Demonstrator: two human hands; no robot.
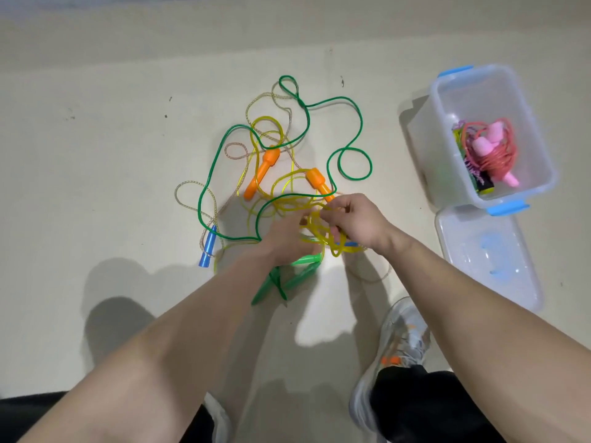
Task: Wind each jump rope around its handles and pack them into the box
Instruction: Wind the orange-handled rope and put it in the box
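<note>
Pale floor (pixel 96 139) under tangled ropes, box (pixel 441 123) with pink rope (pixel 489 148) packed off right. Right hand (pixel 355 219) pinching yellow rope (pixel 315 219); left hand (pixel 287 238) blurred, grip unclear. Seemingly untangling stage; next, free yellow from green rope (pixel 308 118), then wind round orange handles (pixel 262 174)

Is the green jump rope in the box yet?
No, the green rope lies loose on the floor, and the box holds only a wound pink-handled rope.

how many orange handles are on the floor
2: one orange handle mid-tangle, second orange handle just beyond the right hand pinching yellow rope; none seems hidden.
</note>
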